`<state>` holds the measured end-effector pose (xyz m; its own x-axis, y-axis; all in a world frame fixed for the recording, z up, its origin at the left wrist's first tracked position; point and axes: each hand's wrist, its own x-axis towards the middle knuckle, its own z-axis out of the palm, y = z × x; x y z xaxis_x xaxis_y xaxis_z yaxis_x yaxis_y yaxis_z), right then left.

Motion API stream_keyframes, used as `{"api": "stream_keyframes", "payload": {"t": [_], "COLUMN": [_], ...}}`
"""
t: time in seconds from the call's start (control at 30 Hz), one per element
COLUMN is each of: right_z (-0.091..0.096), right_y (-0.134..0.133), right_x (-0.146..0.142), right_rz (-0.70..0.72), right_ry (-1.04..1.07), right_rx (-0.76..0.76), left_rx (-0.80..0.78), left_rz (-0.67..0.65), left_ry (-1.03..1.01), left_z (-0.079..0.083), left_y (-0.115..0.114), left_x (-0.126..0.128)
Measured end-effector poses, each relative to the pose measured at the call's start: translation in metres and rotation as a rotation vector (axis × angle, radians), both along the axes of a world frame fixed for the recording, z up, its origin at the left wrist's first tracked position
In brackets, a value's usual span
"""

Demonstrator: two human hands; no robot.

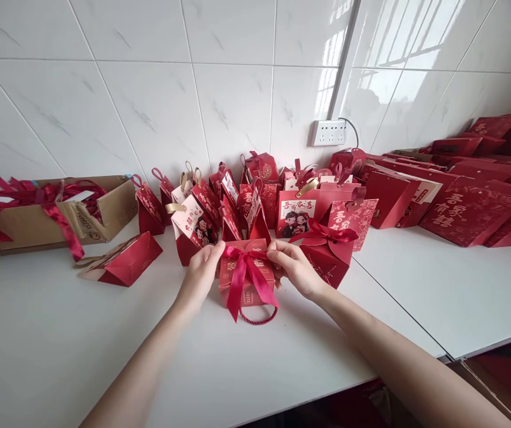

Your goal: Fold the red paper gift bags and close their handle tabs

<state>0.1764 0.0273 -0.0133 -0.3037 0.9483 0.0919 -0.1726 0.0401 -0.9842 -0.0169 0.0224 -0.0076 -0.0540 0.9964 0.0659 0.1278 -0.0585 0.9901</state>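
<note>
A small red gift box [225,285] with gold lettering sits on the white table in front of me. Across its front is a tied bow of shiny crimson ribbon [237,284], its two tails hanging down. My left hand [202,268] is closed at the box's upper left corner, thumb and fingers on the bow's left loop. With thumb and forefinger, my right hand [295,267] pinches the right loop; its other fingers are partly hidden beside the box. A twisted red cord handle [259,323] curves out below the box toward me.
Several red and pink gift boxes [195,223] stand behind my hands, and a ribbon-tied box [327,258] is close by my right hand. One box [126,261] lies tipped at left, near a cardboard carton [28,229] of ribbons. Red bags [473,208] crowd the right; a power strip [328,132] is on the wall.
</note>
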Motion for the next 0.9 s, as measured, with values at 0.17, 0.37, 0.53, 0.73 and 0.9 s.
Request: {"api": "stream_keyframes", "payload": {"t": [0.17, 0.37, 0.53, 0.73, 0.9], "right_z": [-0.002, -0.008, -0.008, -0.004, -0.005], "right_y": [-0.002, -0.006, -0.007, -0.005, -0.004], "right_x": [-0.001, -0.001, 0.003, 0.006, 0.004], "right_rz": [0.021, -0.110, -0.166, -0.135, -0.091], "right_ry": [-0.022, -0.043, -0.135, -0.088, -0.014], "right_rx": [0.079, 0.228, 0.340, 0.304, 0.248], "left_rx": [0.160, 0.328, 0.497, 0.795, 0.821], "left_rz": [0.081, 0.231, 0.270, 0.231, 0.337], "left_ry": [0.162, 0.321, 0.290, 0.339, 0.323], "left_z": [-0.005, -0.001, -0.011, -0.025, -0.029], "left_y": [-0.005, -0.015, -0.019, -0.013, -0.008], "left_x": [0.002, 0.011, 0.017, 0.014, 0.015]}}
